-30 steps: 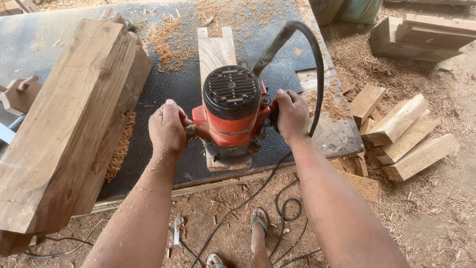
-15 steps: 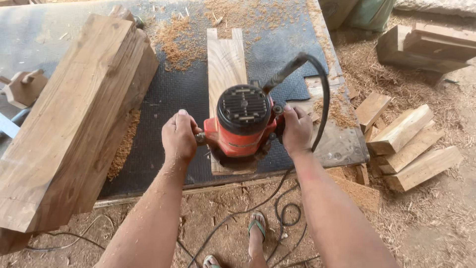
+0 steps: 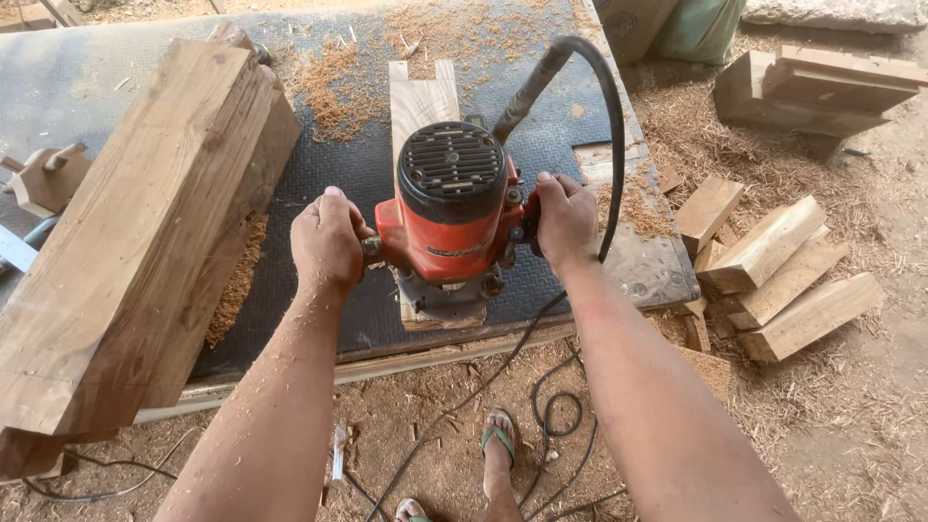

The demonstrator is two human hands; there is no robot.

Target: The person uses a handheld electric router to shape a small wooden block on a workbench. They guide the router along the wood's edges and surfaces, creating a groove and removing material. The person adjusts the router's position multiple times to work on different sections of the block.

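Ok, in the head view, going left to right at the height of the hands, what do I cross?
Big timber block → left hand → red router on the narrow board → right hand → black power cord → cut wood offcuts on the ground.

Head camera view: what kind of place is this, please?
Probably an open-air woodworking shop. Both hands grip a red electric router on a board, sawdust covers the bench, and cut wooden blocks lie on the ground.
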